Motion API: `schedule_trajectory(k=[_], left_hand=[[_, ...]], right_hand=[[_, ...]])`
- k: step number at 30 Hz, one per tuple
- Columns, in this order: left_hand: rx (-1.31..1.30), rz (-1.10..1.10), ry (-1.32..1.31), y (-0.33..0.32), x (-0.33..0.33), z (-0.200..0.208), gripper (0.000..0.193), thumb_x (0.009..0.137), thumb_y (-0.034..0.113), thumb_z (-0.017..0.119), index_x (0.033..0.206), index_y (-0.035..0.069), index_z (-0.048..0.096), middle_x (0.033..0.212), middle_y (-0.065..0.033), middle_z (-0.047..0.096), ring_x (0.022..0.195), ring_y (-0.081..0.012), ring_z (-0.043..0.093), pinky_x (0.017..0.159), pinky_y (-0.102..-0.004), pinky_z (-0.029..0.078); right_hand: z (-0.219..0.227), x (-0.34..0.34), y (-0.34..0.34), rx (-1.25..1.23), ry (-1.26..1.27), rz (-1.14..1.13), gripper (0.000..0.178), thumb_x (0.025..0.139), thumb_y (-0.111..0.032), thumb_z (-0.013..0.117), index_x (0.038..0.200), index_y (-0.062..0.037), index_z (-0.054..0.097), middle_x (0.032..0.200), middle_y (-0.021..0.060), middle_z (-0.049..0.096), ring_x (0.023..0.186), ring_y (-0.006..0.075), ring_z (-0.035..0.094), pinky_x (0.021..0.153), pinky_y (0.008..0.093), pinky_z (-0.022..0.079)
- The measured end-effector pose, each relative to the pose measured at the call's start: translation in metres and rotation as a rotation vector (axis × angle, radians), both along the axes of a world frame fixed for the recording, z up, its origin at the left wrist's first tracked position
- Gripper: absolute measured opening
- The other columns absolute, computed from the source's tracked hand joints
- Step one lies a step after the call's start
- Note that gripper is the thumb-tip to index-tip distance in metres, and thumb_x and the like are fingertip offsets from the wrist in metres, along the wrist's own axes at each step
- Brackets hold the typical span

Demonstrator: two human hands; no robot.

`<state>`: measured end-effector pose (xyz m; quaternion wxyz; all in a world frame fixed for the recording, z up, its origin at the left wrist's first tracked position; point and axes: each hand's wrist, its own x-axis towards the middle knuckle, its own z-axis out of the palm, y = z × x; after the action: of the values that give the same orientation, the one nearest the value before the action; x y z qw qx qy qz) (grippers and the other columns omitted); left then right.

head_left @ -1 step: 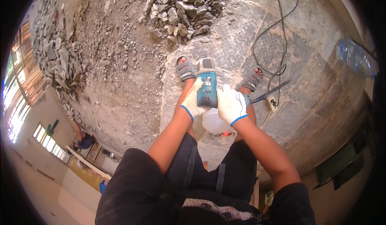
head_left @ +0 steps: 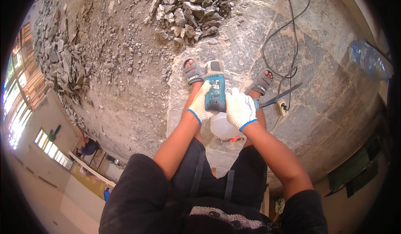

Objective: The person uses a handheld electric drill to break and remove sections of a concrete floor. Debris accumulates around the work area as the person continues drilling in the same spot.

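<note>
Between my lower legs I hold a teal and grey rotary hammer (head_left: pixel 215 90), its grey end pointing away from me and its black end toward me. My left hand (head_left: pixel 201 102), in a white knitted glove with a blue cuff, is closed on its left side. The matching gloved right hand (head_left: pixel 241 109) is closed against its right rear; the part inside that fist is hidden. Just right of this fist, a dark bar (head_left: pixel 282 95) runs out to a narrow tip, with a teal piece at its near end. Whether it joins the hammer, I cannot tell.
A translucent white container (head_left: pixel 223 126) and an orange-black item (head_left: pixel 234 139) lie between my legs. A socket box (head_left: pixel 282 107) and looped black cable (head_left: pixel 297 37) are right. Broken stone (head_left: pixel 188 14) is heaped ahead, more rubble (head_left: pixel 62 64) left. A plastic bottle (head_left: pixel 369 60) lies far right.
</note>
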<state>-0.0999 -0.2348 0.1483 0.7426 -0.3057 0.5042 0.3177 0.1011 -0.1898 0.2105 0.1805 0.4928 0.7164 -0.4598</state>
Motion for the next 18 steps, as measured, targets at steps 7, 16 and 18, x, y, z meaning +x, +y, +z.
schedule_trajectory(k=[7, 16, 18], left_hand=[[0.071, 0.006, -0.023, 0.015, -0.001, -0.009, 0.048, 0.116, 0.049, 0.066, 0.15, 0.015, 0.063, 0.129, -0.0091, 0.078, 0.112, -0.0303, 0.08, 0.099, -0.0513, 0.068], [0.039, 0.006, -0.017, 0.022, 0.015, -0.018, 0.05, 0.117, 0.054, 0.062, 0.149, 0.015, 0.064, 0.128, -0.0102, 0.078, 0.112, -0.0295, 0.08, 0.099, -0.0514, 0.068], [0.022, -0.008, 0.01, 0.024, 0.013, -0.021, 0.053, 0.116, 0.054, 0.064, 0.152, 0.015, 0.063, 0.133, -0.0114, 0.078, 0.116, -0.0314, 0.079, 0.102, -0.0541, 0.067]], right_hand=[[-0.004, -0.007, 0.015, 0.029, -0.014, 0.011, 0.018, 0.09, -0.014, 0.075, 0.107, -0.0066, 0.076, 0.114, 0.0187, 0.069, 0.101, 0.0393, 0.077, 0.087, 0.0547, 0.057], [-0.012, 0.006, 0.029, 0.004, -0.024, 0.033, 0.018, 0.091, -0.014, 0.075, 0.108, -0.0079, 0.076, 0.119, 0.019, 0.07, 0.108, 0.0392, 0.076, 0.091, 0.055, 0.056], [-0.013, 0.008, 0.031, -0.02, -0.029, 0.025, 0.018, 0.091, -0.014, 0.074, 0.108, -0.0082, 0.076, 0.12, 0.0191, 0.069, 0.109, 0.0393, 0.076, 0.092, 0.0554, 0.056]])
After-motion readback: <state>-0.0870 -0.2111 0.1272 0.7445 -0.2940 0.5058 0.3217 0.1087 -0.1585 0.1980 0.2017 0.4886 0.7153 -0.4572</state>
